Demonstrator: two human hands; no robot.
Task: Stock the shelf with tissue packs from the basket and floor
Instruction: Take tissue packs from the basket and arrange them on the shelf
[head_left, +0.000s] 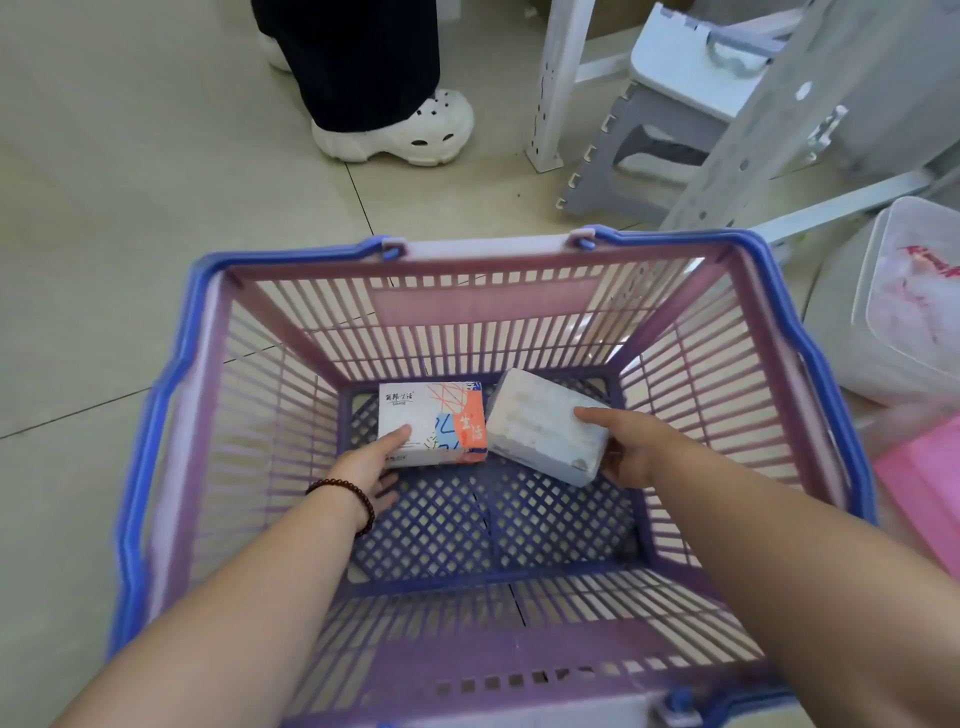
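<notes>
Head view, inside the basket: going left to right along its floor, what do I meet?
Left hand with a beaded bracelet → printed tissue pack, thumb resting on it → plain white tissue pack, tilted → right hand gripping that pack's near right end. All inside the basket.

The basket (493, 312) is slatted matt plastic, its rim glossier. Both tissue packs (431, 421) wear smooth, slightly shiny film. The floor (130, 208) is glossy tile.
</notes>
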